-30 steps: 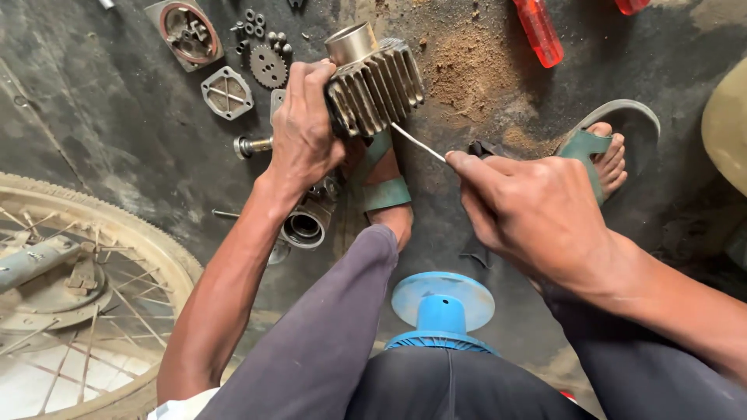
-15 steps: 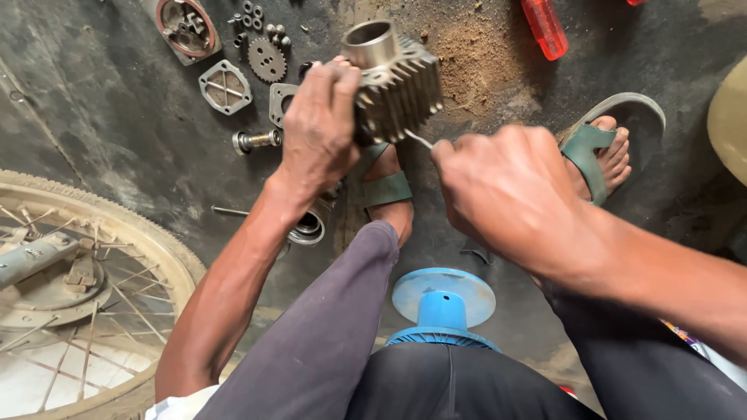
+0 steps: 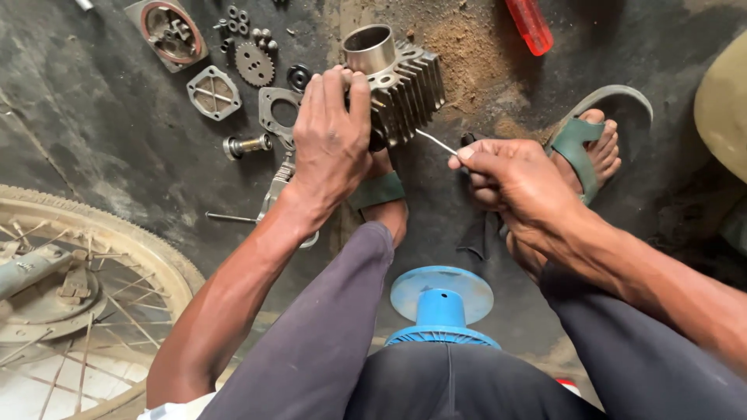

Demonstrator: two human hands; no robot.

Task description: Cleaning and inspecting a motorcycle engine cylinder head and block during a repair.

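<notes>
I see a spoked wheel (image 3: 70, 295) at left, a gear (image 3: 254, 64), gasket (image 3: 277, 109) and cover plate (image 3: 212, 92) on the floor (image 3: 93, 132), a red handle (image 3: 531, 25), a blue stool (image 3: 441, 299).

left hand (image 3: 333, 140) gripping, right hand (image 3: 517, 183) pinching

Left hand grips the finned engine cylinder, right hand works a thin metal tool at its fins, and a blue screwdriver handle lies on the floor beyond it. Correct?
Not quite: the head view shows the screwdriver handle is red. Left hand, finned engine cylinder, right hand and thin metal tool are as described.
</notes>
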